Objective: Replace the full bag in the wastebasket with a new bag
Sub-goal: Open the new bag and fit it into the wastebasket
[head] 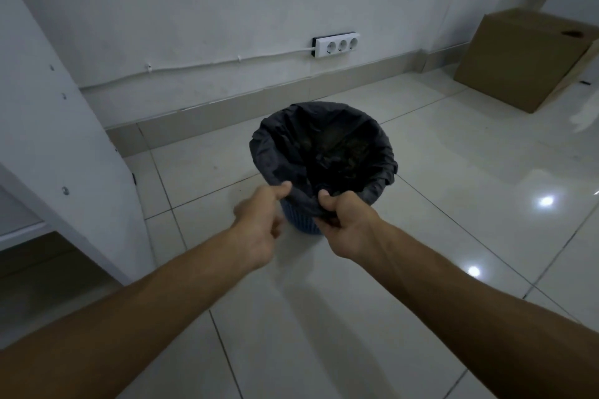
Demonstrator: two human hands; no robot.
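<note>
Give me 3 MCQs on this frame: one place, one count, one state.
1. Where is the cardboard box?
A. far right, near the wall
B. inside the wastebasket
C. under the left hand

2. How many sockets does the power strip show?
A. one
B. three
C. five

3. What is the right hand doing?
A. hanging idle
B. pressing flat on the floor
C. pinching the black bag

Answers: 1 A, it sits on the tiles at far right. 2 B, three round sockets in a row. 3 C, its grip bunches the bag edge at the near rim of the wastebasket.
</note>
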